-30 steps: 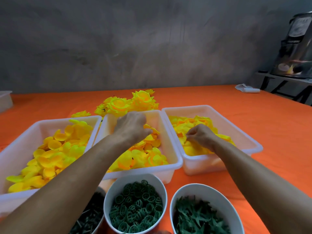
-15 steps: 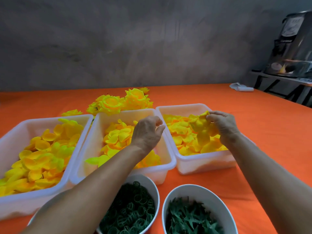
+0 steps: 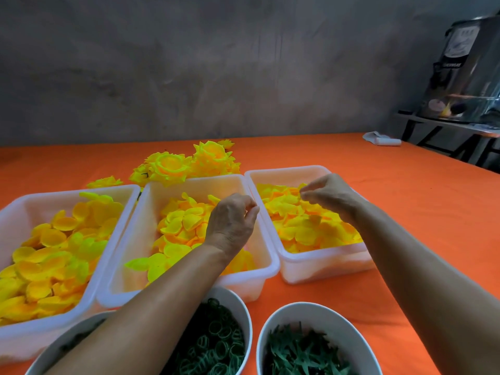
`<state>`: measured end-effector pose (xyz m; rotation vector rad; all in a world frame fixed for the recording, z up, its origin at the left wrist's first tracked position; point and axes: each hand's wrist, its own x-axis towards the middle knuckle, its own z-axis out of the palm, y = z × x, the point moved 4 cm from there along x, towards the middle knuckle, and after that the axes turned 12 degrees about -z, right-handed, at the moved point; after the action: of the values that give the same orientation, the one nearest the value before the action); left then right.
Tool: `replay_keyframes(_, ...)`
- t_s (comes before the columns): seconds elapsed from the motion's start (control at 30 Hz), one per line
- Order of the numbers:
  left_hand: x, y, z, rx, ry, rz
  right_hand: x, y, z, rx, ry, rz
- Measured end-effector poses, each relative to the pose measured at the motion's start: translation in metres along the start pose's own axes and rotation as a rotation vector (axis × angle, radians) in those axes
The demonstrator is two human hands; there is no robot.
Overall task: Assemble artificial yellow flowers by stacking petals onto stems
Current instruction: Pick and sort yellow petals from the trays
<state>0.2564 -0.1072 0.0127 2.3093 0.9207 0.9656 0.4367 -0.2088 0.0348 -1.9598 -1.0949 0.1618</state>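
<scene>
Yellow petals [image 3: 311, 226] that my right hand [image 3: 328, 194] was lifting half a second ago are lying back in the right bin [image 3: 324, 262]; now its fingertips are pinching something too small to make out. My left hand [image 3: 232, 220] is still hovering over the middle bin [image 3: 189, 289], fingers curled, grip unclear. Finished flowers [image 3: 189, 165] are sitting behind. My arm is hiding part of the bowl of green rings [image 3: 239, 307].

Orange table [image 3: 405, 201] carries 3 tubs [image 3: 322, 266], bowls [image 3: 319, 311], finished flowers [image 3: 186, 165].
</scene>
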Motion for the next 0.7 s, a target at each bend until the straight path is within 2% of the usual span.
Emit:
replay_keyframes(0.03,0.000,0.000,0.001,0.004,-0.001,0.006,0.005,0.002,0.000,-0.061,0.067,-0.002)
replay_keyframes(0.1,0.000,-0.001,0.003,0.014,-0.002,0.010,0.013,0.006,0.008,-0.230,0.090,0.024)
replay_keyframes(0.23,-0.001,0.000,0.005,0.015,0.000,0.013,0.020,0.020,0.037,-0.462,-0.045,0.132)
replay_keyframes(0.4,0.001,-0.005,0.004,0.000,0.012,-0.018,0.023,0.018,0.055,-0.611,-0.123,0.117)
replay_keyframes(0.53,0.001,-0.006,0.003,0.003,0.012,-0.032,0.022,0.019,0.051,-0.605,-0.056,0.057)
replay_keyframes(0.7,-0.001,-0.005,0.002,0.028,0.002,-0.031,0.024,0.015,0.046,-0.316,0.139,-0.013)
